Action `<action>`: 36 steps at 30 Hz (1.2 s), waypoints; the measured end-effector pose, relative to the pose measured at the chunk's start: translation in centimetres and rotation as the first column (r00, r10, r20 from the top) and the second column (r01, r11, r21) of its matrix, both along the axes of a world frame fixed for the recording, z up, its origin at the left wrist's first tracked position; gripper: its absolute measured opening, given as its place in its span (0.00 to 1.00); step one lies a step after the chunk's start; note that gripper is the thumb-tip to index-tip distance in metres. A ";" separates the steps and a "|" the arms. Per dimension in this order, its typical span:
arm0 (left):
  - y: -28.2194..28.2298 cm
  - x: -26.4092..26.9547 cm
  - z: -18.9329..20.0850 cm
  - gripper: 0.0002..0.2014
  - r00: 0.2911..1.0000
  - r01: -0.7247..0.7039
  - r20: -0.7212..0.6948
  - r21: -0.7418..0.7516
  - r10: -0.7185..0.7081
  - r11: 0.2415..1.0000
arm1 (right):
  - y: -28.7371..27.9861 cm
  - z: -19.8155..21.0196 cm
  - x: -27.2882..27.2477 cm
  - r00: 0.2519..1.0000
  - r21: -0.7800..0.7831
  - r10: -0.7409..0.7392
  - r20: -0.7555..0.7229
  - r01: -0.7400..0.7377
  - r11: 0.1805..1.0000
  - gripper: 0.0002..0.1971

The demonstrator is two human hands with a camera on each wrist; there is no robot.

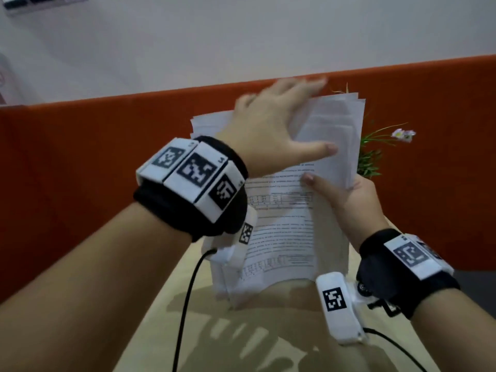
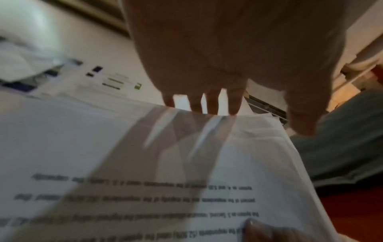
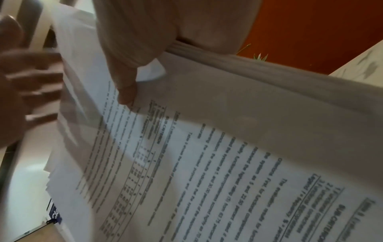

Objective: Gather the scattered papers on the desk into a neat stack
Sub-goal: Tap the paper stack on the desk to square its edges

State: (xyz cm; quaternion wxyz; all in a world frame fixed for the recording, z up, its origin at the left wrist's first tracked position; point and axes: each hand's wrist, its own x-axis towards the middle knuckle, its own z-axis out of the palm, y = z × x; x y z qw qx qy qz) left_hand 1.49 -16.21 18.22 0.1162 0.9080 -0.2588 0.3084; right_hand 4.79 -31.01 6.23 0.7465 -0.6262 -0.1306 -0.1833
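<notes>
An orange partition (image 1: 80, 146) stands behind a pale wooden desk (image 1: 166, 304). Above the partition is a white wall (image 1: 241, 36); a plant (image 1: 375, 154) stands against it.

Bare forearms, instrumented wrists

Each wrist wears a black band (image 1: 386, 253) carrying white blocks (image 1: 193, 173) printed with black square codes (a thin black cable (image 1: 185, 304) trails below the band).

The papers (image 1: 281, 232) are white printed sheets bearing black text and tables, gathered in an uneven bundle. The bundle is held upright, raised off the bench. The upper edges are fanned and misaligned. The printed text is seen upside down in the head view.
</notes>
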 end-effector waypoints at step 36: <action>7.5 1.8 -4.1 0.10 0.980 -0.079 -0.188 -0.682 -0.069 0.727 | -5.1 -0.9 1.3 0.940 0.157 -0.188 -0.284 0.239 0.958 0.47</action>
